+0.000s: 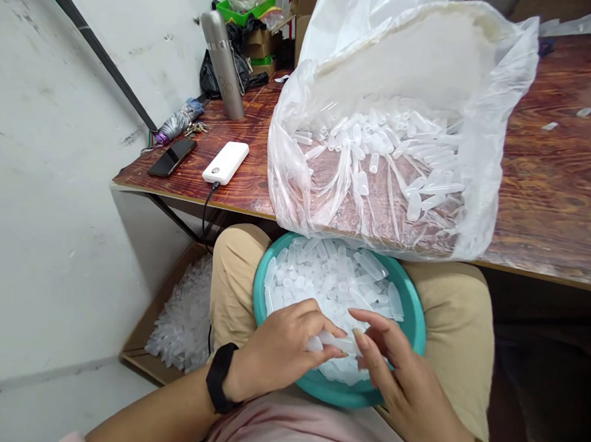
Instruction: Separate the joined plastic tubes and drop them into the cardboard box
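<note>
My left hand (288, 337) is closed, its thumb and fingers pinching a translucent white plastic tube (341, 344) above the basin. A second pale piece (314, 344) shows between the same fingers. Close to the tube's right end is my right hand (385, 350), thumb and index finger apart; whether a fingertip touches the tube I cannot tell. Beneath both hands a teal basin (417, 308) rests on my lap, filled with similar tubes (317, 276), some with flattened ends.
On the wooden table (552, 197) a clear plastic bag (288, 174) lies open with many tubes inside. Left of it are a white power bank (226, 163) with a cable, a phone (172, 157), keys, an umbrella and a steel flask (223, 66). A cardboard box (137, 351) of tubes stands below.
</note>
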`<act>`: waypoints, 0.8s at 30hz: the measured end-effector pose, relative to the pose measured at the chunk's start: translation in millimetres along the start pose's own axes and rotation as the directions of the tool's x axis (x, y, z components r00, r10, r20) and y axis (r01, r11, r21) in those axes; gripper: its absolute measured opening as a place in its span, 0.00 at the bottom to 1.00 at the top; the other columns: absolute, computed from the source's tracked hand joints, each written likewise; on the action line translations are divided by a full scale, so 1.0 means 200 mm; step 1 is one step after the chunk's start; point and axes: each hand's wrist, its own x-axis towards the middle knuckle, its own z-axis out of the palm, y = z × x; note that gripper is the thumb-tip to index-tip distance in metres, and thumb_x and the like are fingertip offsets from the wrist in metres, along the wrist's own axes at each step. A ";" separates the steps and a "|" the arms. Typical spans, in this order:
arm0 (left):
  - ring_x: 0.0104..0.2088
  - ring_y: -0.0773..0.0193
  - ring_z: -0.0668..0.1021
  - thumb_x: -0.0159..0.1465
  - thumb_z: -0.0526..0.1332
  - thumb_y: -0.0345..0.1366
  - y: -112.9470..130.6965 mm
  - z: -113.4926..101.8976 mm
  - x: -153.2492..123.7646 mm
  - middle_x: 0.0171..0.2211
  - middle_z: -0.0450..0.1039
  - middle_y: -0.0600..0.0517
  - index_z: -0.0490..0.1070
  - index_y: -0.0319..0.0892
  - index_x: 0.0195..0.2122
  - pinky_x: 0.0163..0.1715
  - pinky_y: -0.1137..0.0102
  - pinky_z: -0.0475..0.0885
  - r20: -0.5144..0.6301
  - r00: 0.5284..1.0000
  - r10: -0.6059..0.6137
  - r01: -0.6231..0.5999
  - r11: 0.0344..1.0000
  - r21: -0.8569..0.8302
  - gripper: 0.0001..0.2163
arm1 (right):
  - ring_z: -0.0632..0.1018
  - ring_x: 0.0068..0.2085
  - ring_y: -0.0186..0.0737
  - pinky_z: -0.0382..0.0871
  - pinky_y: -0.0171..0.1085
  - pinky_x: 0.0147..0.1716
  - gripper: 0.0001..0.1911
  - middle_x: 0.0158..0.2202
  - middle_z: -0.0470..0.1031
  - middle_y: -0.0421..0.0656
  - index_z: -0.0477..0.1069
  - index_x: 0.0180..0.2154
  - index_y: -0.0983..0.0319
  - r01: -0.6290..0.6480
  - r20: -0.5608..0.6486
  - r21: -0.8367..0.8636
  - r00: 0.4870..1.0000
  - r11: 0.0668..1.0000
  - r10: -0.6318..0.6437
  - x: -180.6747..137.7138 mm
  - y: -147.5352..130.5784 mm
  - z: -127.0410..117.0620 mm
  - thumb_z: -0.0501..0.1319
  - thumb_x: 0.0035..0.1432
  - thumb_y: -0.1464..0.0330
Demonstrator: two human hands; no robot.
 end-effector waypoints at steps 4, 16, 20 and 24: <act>0.42 0.62 0.78 0.65 0.70 0.39 0.00 -0.01 0.01 0.40 0.75 0.52 0.79 0.42 0.45 0.46 0.70 0.70 0.019 0.999 -0.049 0.048 0.998 0.028 0.10 | 0.84 0.40 0.39 0.80 0.37 0.41 0.23 0.42 0.80 0.43 0.57 0.67 0.53 0.111 0.056 -0.052 0.993 0.992 -0.108 0.01 0.02 -0.05 0.52 0.75 0.59; 0.40 0.64 0.78 0.63 0.72 0.40 0.02 0.00 0.04 0.38 0.75 0.54 0.80 0.45 0.44 0.44 0.71 0.70 0.091 0.992 -0.091 0.094 0.995 -0.033 0.10 | 0.85 0.42 0.39 0.81 0.35 0.39 0.22 0.46 0.83 0.43 0.57 0.67 0.51 0.195 0.152 -0.089 0.972 0.977 -0.180 0.01 0.05 -0.09 0.52 0.75 0.63; 0.40 0.64 0.79 0.65 0.70 0.43 0.01 0.02 0.05 0.39 0.77 0.54 0.79 0.45 0.43 0.44 0.71 0.72 0.077 0.996 -0.040 0.039 0.999 0.011 0.10 | 0.83 0.50 0.41 0.79 0.38 0.48 0.17 0.52 0.80 0.43 0.63 0.62 0.49 0.190 0.134 -0.021 0.973 0.982 -0.185 -0.01 0.04 -0.07 0.52 0.74 0.63; 0.43 0.59 0.80 0.72 0.61 0.44 -0.01 0.06 0.08 0.42 0.78 0.49 0.74 0.42 0.44 0.46 0.67 0.74 0.087 0.985 0.150 -0.166 0.959 0.230 0.11 | 0.80 0.30 0.37 0.77 0.34 0.29 0.18 0.32 0.77 0.39 0.65 0.57 0.55 -0.150 0.217 0.164 0.970 0.975 0.113 0.01 0.02 -0.08 0.45 0.76 0.57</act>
